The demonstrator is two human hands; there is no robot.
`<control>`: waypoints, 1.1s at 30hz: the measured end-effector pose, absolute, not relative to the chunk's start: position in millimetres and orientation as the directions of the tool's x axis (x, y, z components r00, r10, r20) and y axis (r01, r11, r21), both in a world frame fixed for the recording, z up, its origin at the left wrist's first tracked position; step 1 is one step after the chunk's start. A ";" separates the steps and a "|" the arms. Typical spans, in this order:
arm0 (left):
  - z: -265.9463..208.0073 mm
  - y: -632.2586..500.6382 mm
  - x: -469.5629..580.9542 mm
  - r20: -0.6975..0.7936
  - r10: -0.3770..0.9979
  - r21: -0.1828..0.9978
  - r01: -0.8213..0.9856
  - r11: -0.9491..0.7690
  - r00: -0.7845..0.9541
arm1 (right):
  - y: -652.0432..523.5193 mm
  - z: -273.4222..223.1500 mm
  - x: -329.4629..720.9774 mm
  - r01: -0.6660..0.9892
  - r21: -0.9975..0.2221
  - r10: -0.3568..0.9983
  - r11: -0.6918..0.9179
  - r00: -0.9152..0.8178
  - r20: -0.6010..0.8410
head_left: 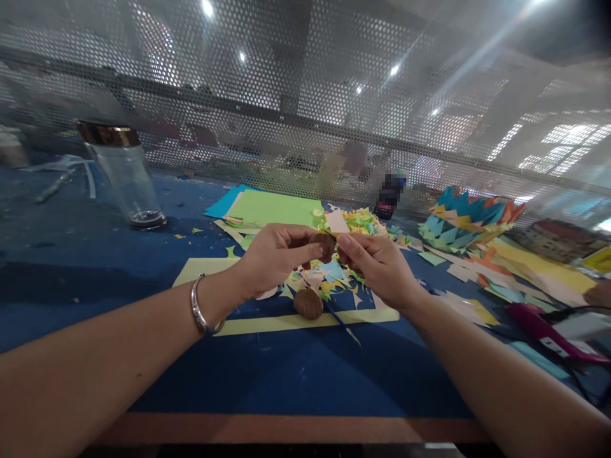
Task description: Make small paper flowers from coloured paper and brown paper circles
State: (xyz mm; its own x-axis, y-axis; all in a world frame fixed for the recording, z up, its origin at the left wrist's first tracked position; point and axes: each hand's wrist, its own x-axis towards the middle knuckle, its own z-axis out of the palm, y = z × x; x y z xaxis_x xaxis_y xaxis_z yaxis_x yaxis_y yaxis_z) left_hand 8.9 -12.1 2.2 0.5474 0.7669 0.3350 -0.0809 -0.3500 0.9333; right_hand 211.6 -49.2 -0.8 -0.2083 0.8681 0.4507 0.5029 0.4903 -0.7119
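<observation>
My left hand (pixel 281 257), with a silver bangle at its wrist, is closed in a pinch on a small brown round piece (pixel 326 247). My right hand (pixel 379 262) also pinches, its thumb and finger on a small yellow piece of paper (pixel 333 233) that reaches across to the left fingertips. Fingers partly cover both pieces. Below the hands, a brown round disc (pixel 308 304) rests on a pale yellow paper strip (pixel 267 324). A thin brush-like stick (pixel 344 326) lies beside it. Behind and beneath the hands spreads a heap of coloured paper scraps (pixel 360 221).
A clear bottle with a copper-coloured lid (pixel 125 175) stands at left. Green and blue paper sheets (pixel 281 208) lie behind my hands. At right are a folded paper crown-like piece (pixel 470 219), a magenta power strip (pixel 548 331) and cables. A perforated metal screen (pixel 267 121) borders the table.
</observation>
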 end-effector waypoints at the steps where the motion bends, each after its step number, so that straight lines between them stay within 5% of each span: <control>1: 2.5 -12.0 8.5 0.330 0.772 0.934 -0.071 -0.349 0.543 | -49.5 -0.4 211.9 0.511 -0.704 0.866 0.493 -0.208 0.455; 15: 6.6 -5.4 2.7 0.335 0.714 0.934 -0.119 -0.337 0.614 | -49.8 4.9 214.5 0.641 -0.555 0.829 0.530 -0.255 0.497; 33: 9.1 1.6 -6.6 0.215 0.662 0.956 -0.019 -0.291 0.718 | -50.6 5.4 216.2 0.686 -0.514 0.839 0.515 -0.281 0.466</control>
